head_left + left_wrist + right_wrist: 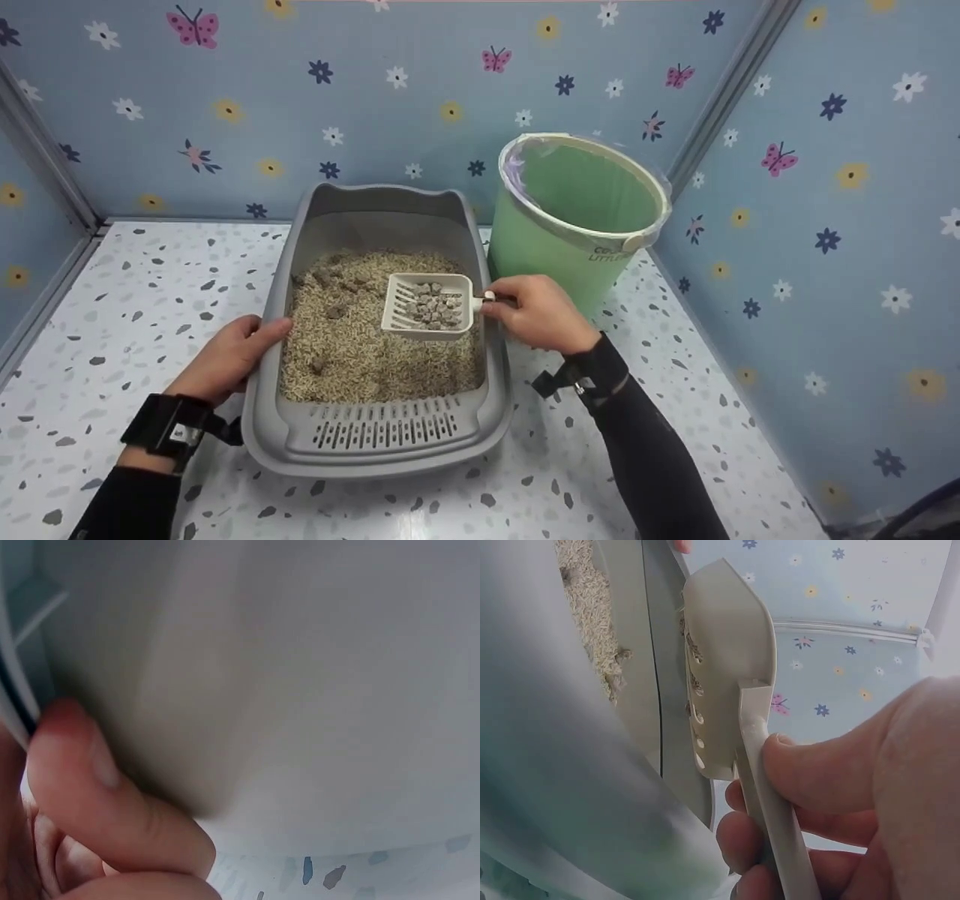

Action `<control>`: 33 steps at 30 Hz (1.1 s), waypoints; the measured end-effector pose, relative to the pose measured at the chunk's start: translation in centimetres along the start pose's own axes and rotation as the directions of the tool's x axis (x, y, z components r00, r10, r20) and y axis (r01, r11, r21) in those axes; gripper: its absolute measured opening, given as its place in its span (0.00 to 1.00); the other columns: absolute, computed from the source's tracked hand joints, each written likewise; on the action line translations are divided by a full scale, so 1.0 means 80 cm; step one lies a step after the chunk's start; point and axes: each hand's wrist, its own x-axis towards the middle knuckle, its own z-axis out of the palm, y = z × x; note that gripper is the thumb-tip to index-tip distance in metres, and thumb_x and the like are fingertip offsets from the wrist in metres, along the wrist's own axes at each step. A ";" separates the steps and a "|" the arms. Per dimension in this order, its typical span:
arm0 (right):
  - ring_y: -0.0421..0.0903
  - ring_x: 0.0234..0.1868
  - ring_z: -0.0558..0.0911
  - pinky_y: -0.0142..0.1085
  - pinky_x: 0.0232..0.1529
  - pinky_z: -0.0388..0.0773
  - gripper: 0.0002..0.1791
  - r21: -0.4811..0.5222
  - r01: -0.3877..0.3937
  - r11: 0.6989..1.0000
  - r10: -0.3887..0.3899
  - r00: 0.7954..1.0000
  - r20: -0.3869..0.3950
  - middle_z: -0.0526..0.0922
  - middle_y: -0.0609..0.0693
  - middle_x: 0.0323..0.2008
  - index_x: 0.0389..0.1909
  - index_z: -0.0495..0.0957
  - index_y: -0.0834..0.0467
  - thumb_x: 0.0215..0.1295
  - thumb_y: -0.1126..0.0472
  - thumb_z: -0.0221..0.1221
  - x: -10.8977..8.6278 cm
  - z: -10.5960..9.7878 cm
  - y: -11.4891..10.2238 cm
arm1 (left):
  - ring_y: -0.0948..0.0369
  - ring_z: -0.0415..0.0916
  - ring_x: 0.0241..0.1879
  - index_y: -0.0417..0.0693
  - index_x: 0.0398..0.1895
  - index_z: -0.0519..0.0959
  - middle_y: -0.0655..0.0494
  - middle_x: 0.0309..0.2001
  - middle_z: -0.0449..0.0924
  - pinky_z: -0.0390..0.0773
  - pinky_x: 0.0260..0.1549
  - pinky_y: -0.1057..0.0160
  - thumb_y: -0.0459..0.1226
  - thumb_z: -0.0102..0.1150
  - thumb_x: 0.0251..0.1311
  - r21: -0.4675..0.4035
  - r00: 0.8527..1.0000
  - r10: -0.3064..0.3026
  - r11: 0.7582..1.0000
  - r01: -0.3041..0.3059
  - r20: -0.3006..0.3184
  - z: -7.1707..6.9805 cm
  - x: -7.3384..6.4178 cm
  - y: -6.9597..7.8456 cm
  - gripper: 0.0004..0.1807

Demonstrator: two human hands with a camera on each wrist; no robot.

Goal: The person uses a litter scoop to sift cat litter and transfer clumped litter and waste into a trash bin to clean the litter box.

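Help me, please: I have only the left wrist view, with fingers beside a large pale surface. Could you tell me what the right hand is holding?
Observer: The right hand is holding a pale scoop by its handle.
Operator: Thank you. Is there something inside the scoop, or is it empty?
Observer: It carries a small pile of greyish-brown clumps.
Operator: I understand. And do you see any open container near to this hand?
Observer: Yes, an open green bucket stands just beyond it, to the right of the grey litter box.
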 end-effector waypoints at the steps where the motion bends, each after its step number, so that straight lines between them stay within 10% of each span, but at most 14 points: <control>1: 0.41 0.31 0.81 0.42 0.38 0.81 0.09 -0.003 0.000 1.000 0.000 1.000 -0.002 0.89 0.43 0.34 0.48 0.93 0.53 0.76 0.53 0.72 0.000 -0.001 0.000 | 0.56 0.82 0.31 0.32 0.59 0.68 0.48 0.40 0.75 0.89 0.27 0.54 0.61 0.52 0.85 0.002 1.000 -0.001 1.000 0.001 0.001 0.000 0.000 0.000 0.36; 33: 0.39 0.24 0.70 0.37 0.29 0.72 0.11 -0.062 0.093 0.994 -0.100 0.989 -0.109 0.73 0.42 0.23 0.36 0.88 0.54 0.79 0.54 0.70 -0.002 -0.053 -0.033 | 0.59 0.81 0.28 0.35 0.57 0.68 0.50 0.38 0.75 0.86 0.23 0.58 0.61 0.52 0.85 -0.011 1.000 -0.004 1.000 0.004 0.007 -0.001 -0.001 0.001 0.34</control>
